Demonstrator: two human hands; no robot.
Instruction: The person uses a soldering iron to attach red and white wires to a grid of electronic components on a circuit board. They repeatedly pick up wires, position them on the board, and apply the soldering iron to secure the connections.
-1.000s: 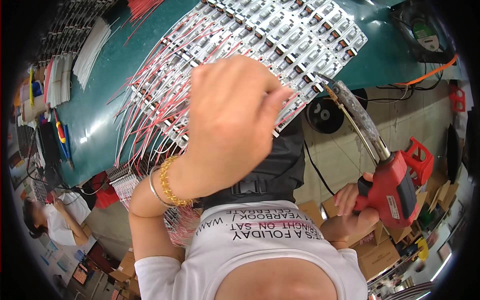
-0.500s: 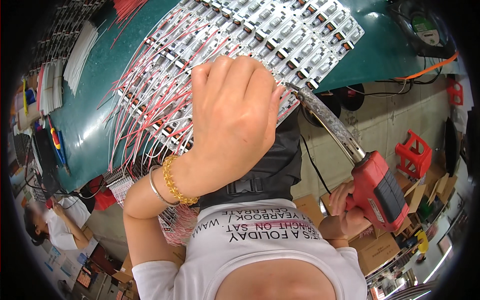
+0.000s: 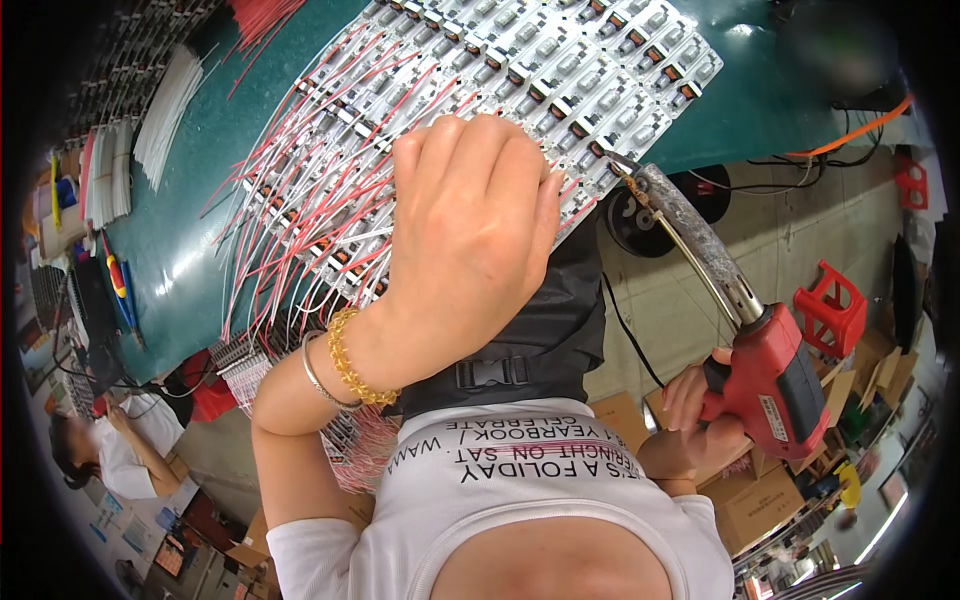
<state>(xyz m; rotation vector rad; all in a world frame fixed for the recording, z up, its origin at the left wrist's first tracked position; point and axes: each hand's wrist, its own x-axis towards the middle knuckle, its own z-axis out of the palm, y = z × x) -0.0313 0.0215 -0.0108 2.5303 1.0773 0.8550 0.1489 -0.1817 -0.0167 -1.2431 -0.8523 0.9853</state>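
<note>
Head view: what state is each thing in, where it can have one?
Circuit boards, laid in rows, partly wired
Red and white wires, loose ends splayed
Soldering gun, gripped, tip at the boards; power unclear
Right hand, closed around the soldering gun
Left hand, curled over the boards; fingertips hidden
Black buckle, fastened

The right hand (image 3: 703, 418) holds a soldering gun (image 3: 770, 385) (red-bodied) near circuit boards (image 3: 600, 75).

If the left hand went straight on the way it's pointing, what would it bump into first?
Probably the circuit boards just beyond the knuckles of the left hand. This view doesn't show clearly how high the hand is, so it might pass just above them.
</note>
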